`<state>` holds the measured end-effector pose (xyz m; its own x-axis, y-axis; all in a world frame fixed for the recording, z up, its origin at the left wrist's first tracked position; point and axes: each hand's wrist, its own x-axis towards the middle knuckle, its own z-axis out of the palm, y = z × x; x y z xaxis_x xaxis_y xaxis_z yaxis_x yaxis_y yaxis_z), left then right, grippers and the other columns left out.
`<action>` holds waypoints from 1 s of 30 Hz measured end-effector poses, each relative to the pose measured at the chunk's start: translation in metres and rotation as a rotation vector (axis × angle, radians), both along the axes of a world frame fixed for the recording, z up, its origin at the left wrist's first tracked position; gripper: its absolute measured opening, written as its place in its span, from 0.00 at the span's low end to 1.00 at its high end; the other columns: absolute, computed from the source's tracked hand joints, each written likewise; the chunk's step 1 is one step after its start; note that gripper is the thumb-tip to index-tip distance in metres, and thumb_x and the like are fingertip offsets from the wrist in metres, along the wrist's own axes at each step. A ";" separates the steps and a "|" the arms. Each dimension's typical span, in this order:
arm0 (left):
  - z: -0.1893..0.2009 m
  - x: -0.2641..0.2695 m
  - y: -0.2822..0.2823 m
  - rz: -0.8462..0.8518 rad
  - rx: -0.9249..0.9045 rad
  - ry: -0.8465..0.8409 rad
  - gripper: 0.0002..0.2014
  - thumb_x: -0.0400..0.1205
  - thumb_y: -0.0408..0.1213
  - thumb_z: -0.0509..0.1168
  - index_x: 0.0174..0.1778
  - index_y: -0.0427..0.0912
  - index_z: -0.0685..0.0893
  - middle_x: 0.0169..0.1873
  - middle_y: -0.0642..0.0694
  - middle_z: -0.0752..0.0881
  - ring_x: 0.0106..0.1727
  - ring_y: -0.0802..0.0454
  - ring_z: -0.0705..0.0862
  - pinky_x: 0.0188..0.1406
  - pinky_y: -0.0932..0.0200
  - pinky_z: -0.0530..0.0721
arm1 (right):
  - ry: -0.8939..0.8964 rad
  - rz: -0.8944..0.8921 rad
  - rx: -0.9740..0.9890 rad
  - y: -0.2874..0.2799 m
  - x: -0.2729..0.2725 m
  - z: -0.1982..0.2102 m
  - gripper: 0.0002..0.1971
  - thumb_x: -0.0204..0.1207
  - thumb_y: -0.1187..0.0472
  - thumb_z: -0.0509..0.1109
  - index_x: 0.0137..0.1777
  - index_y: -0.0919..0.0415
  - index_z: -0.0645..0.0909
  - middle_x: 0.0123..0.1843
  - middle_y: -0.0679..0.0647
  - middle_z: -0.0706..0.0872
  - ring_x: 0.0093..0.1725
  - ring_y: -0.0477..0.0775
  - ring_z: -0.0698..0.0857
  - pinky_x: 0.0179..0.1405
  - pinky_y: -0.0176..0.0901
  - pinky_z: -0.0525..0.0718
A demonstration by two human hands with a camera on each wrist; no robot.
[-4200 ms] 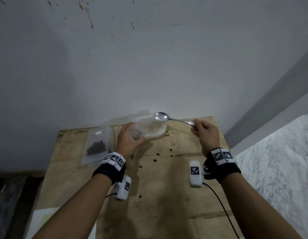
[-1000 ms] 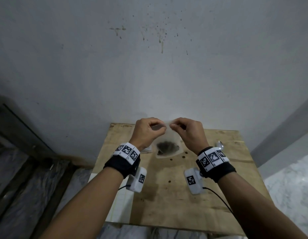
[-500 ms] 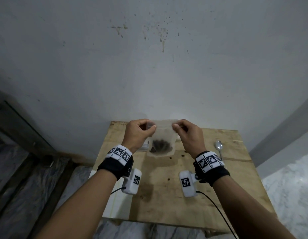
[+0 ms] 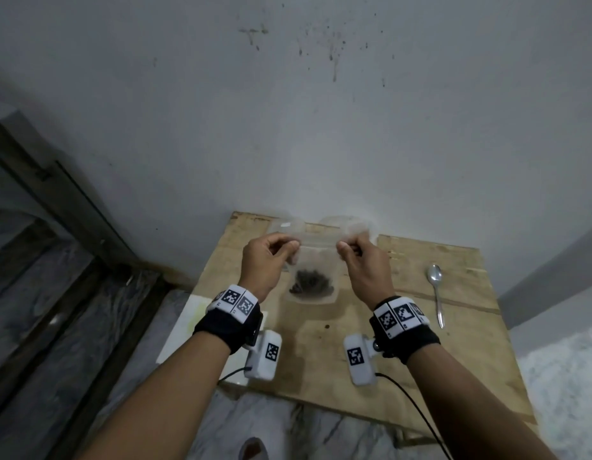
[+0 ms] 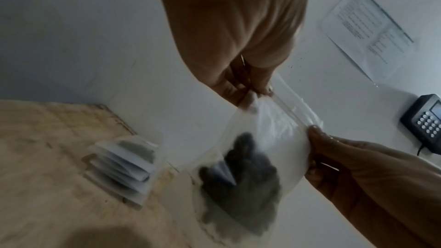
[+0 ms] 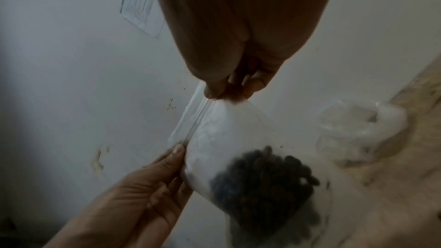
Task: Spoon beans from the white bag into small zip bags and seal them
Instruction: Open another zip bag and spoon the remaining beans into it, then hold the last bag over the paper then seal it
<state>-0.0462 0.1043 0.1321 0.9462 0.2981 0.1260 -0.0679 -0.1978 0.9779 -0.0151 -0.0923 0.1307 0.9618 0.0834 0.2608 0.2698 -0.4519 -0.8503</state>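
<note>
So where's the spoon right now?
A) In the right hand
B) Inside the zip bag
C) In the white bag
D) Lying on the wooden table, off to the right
D: the spoon lies on the wooden table, while both hands pinch the zip bag.

A pale grey wall (image 4: 288,127) fills the far side of the room, marked with dark specks and a short drip stain (image 4: 334,66) high up near the middle. A printed sheet of paper (image 5: 368,31) is stuck to the wall, and a dark keypad device (image 5: 427,120) with a cable hangs to the right of it. A bare plywood tabletop (image 4: 404,360) stands pushed against the wall, its surface scuffed and spotted. To the left runs a dark metal frame (image 4: 65,207), slanting down to the floor. The floor (image 4: 55,376) on the left is dark, veined stone; on the right it is pale marble (image 4: 566,376). The light is dim and even.
</note>
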 end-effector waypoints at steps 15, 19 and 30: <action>-0.024 -0.048 0.037 0.078 -0.300 0.073 0.04 0.82 0.30 0.71 0.42 0.42 0.87 0.37 0.47 0.87 0.42 0.52 0.85 0.50 0.59 0.86 | 0.136 0.222 0.267 0.050 -0.026 -0.028 0.04 0.81 0.64 0.70 0.46 0.53 0.81 0.43 0.56 0.86 0.42 0.51 0.86 0.45 0.45 0.86; -0.032 -0.054 0.078 0.094 -0.319 0.083 0.05 0.84 0.30 0.68 0.44 0.42 0.85 0.32 0.56 0.87 0.38 0.55 0.86 0.45 0.61 0.85 | 0.191 0.215 0.313 0.093 -0.033 -0.034 0.00 0.80 0.63 0.73 0.48 0.59 0.84 0.41 0.54 0.88 0.42 0.51 0.87 0.47 0.46 0.87; -0.087 -0.090 0.257 0.393 -0.420 0.154 0.05 0.87 0.30 0.64 0.46 0.41 0.83 0.44 0.41 0.89 0.42 0.54 0.89 0.48 0.59 0.86 | 0.417 0.249 -0.151 0.215 -0.067 -0.126 0.05 0.76 0.63 0.75 0.46 0.54 0.91 0.40 0.45 0.90 0.37 0.36 0.84 0.45 0.28 0.78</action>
